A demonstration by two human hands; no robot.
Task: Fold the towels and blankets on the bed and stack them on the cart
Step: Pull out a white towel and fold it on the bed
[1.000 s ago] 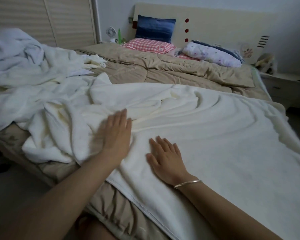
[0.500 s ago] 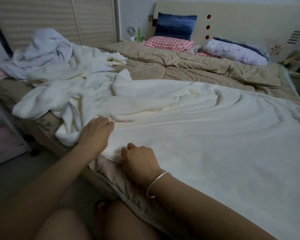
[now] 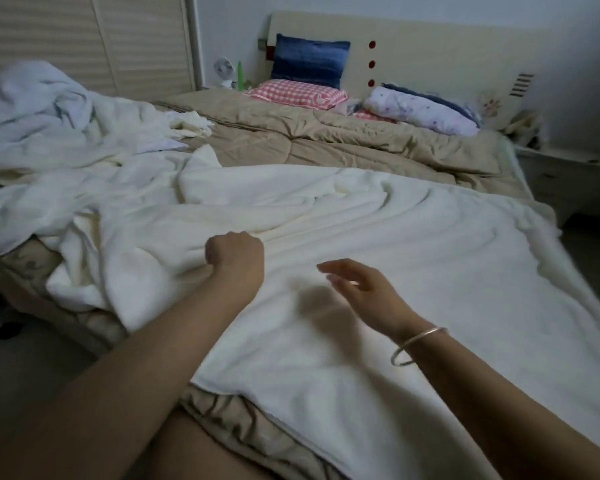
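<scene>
A large white blanket (image 3: 413, 265) lies spread across the near part of the bed, wrinkled toward the left. My left hand (image 3: 234, 258) is curled into a fist and grips a bunched fold of this blanket near its left side. My right hand (image 3: 361, 289), with a silver bangle on the wrist, hovers just above the blanket with relaxed fingers and holds nothing; its shadow falls on the cloth. More crumpled white towels and blankets (image 3: 49, 133) are heaped at the left of the bed. No cart is in view.
A tan quilt (image 3: 326, 147) covers the bed behind the blanket. Pillows (image 3: 309, 60) lean on the headboard (image 3: 430, 46). A nightstand (image 3: 568, 174) stands at the right, a slatted wardrobe door (image 3: 84, 39) at the left. My knees are near the bed's front edge (image 3: 239, 410).
Both hands were curled at the blanket's near edge. My left hand has since moved up the bed, still fisted on cloth; my right hand has let go, lifted and opened.
</scene>
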